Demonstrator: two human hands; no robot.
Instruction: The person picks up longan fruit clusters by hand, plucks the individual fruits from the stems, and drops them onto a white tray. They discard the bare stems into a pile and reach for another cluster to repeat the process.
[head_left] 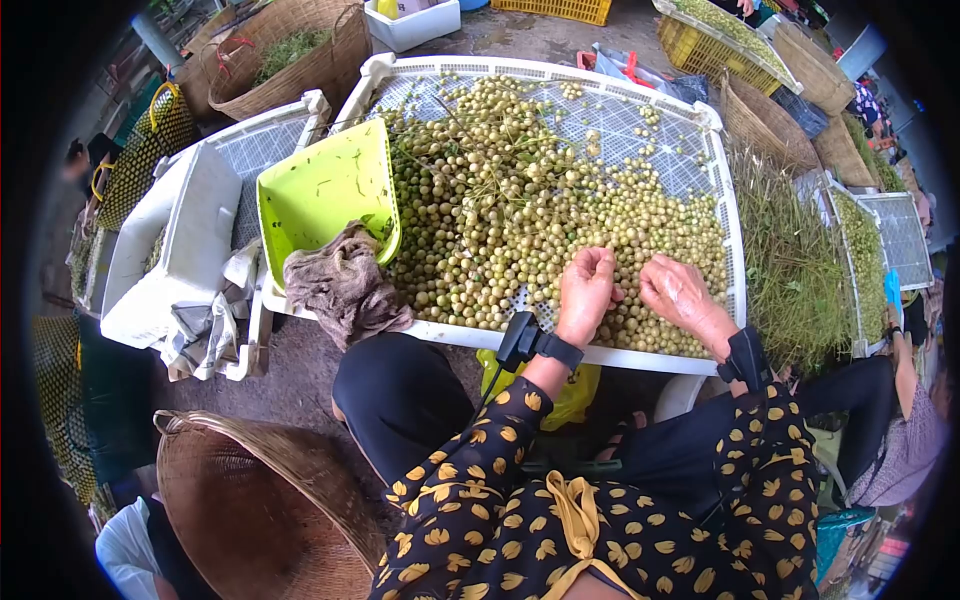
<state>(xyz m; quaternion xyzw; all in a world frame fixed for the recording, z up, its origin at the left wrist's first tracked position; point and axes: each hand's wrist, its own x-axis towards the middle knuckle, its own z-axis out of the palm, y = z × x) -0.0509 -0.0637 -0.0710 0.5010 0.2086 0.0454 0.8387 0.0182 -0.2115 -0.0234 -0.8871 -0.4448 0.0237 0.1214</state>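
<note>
Round tan fruits [520, 205] lay across a rectangular white plastic tray [690, 160] — a square lime plastic scoop [325, 190] on its left end.

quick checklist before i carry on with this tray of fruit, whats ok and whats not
1. Position: ok, left hand and right hand are both over the white tray of fruit.
2. Grip: cannot tell whether either hand holds a fruit.
3. Fruit free of stems: not ok, some stems lie among it.
4. Green pan clean: not ok, dark bits lie inside.
5. Cloth clear of the pan: not ok, it overlaps the front edge.
</note>
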